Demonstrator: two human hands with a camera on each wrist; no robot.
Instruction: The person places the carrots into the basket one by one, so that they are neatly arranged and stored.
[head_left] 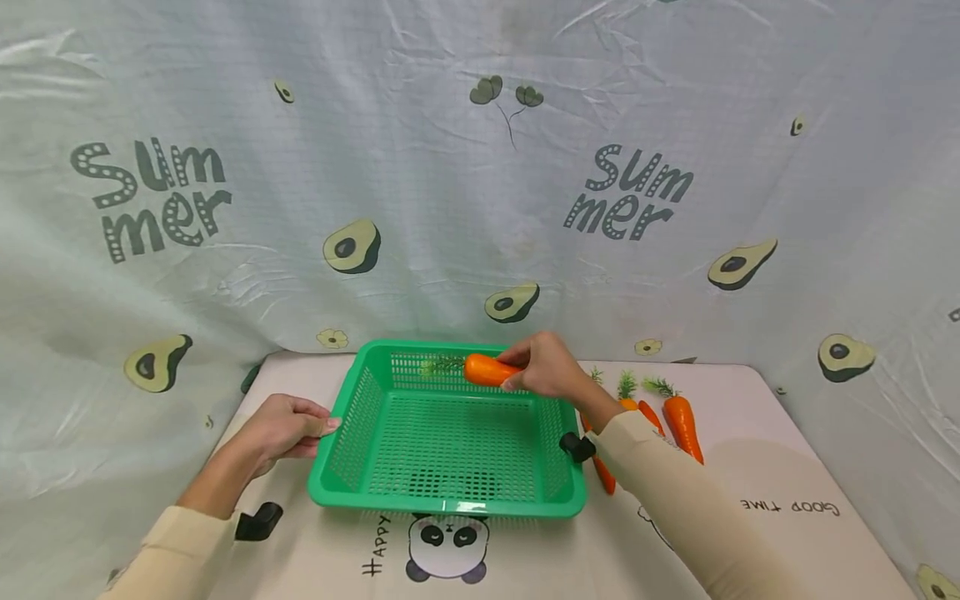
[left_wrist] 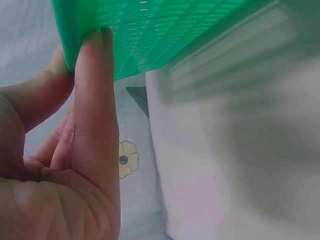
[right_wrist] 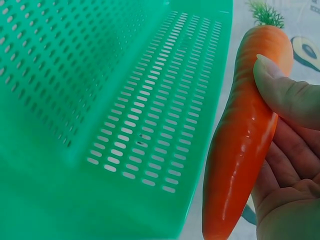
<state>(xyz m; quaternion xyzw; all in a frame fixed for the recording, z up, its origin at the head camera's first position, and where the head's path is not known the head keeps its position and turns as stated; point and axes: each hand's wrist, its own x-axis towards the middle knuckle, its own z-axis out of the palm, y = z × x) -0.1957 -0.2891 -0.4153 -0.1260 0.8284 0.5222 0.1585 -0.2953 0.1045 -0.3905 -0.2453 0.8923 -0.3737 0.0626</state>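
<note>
A green plastic basket with slotted walls stands in the middle of the table, nothing lying on its floor. My left hand pinches its left rim between thumb and fingers; the left wrist view shows the thumb on one side of the green wall and a finger on the other. Over the back right of the basket, my right hand grips an orange carrot with its leafy green top pointing left. In the right wrist view the thumb presses along the carrot, beside the basket's slotted side.
Several more carrots lie on the table right of the basket, partly behind my right forearm. A printed cloth curtain with avocados rises behind the table. The tabletop extends right of the carrots.
</note>
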